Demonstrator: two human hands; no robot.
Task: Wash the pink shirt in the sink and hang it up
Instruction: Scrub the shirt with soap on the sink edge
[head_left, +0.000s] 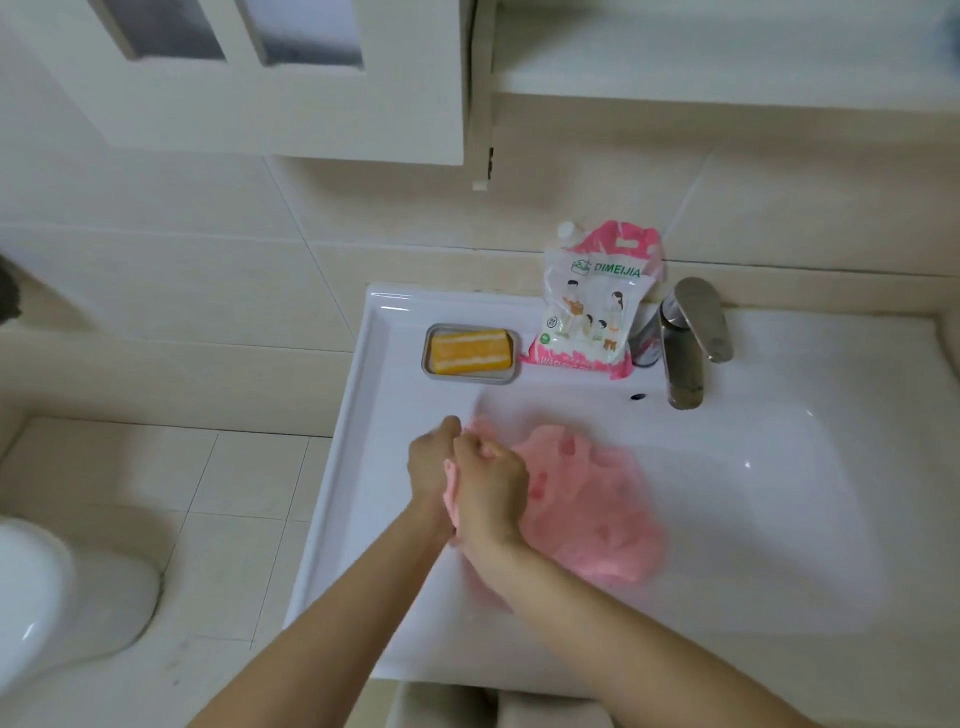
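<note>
The pink shirt lies bunched in the left half of the white sink. Both hands are pressed together over the shirt's left end. My left hand grips a fold of the fabric from the left side. My right hand grips the same bunch from the right, with pink cloth showing between the two hands. The rest of the shirt spreads out to the right in the basin and looks blurred.
A chrome faucet stands at the back of the sink. A pink and white detergent pouch leans beside it, and an orange soap bar sits in a metal dish. A toilet is at lower left. A cabinet hangs above.
</note>
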